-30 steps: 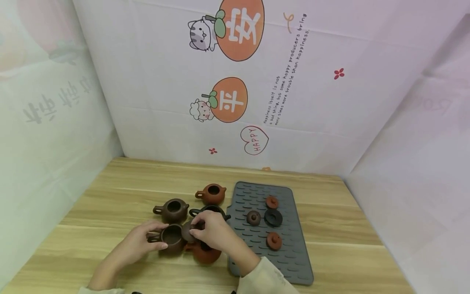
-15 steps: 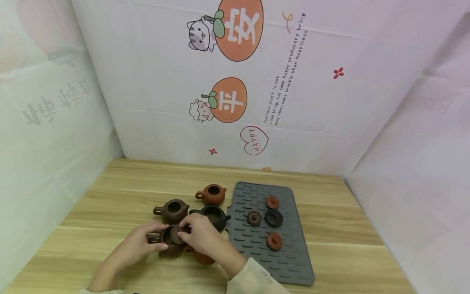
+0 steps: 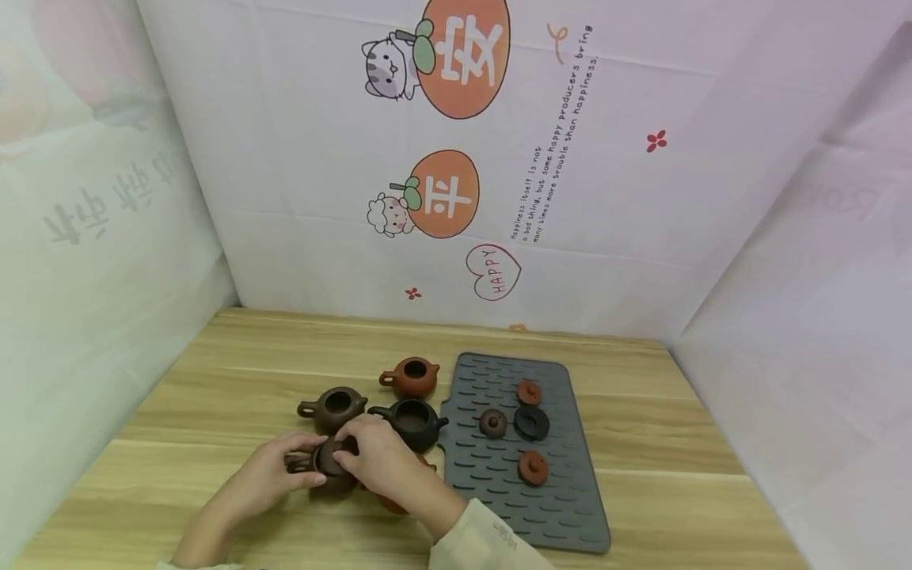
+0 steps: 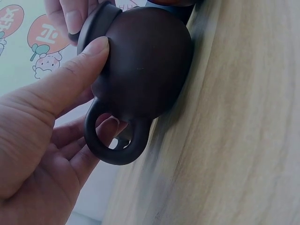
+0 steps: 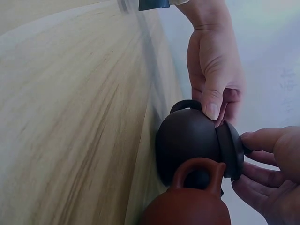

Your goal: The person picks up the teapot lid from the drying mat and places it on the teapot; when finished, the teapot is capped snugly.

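A dark brown teapot (image 4: pixel 145 61) stands on the table, its ring handle toward the left. My left hand (image 3: pixel 267 471) holds it on the handle side, thumb by the rim and fingers behind the handle. With thumb and fingertips my right hand (image 3: pixel 381 455) pinches the knob of a dark brown lid (image 5: pixel 230 150), which lies over the teapot's mouth. I cannot tell whether it is fully seated. Close beside this teapot is an orange-red teapot (image 5: pixel 187 208), mostly hidden under my right hand in the head view.
Behind my hands stand lidless teapots: a brown one (image 3: pixel 340 410), a black one (image 3: pixel 420 431) and an orange-red one (image 3: pixel 413 384). To the right lies a grey ridged mat (image 3: pixel 570 514). It carries two orange-red lids (image 3: pixel 533 469), a brown lid (image 3: pixel 493 424) and a black lid (image 3: pixel 531 423).
My right hand has moved left with the brown lid, from beside the teapot to over its mouth. The left hand has stayed on the teapot.
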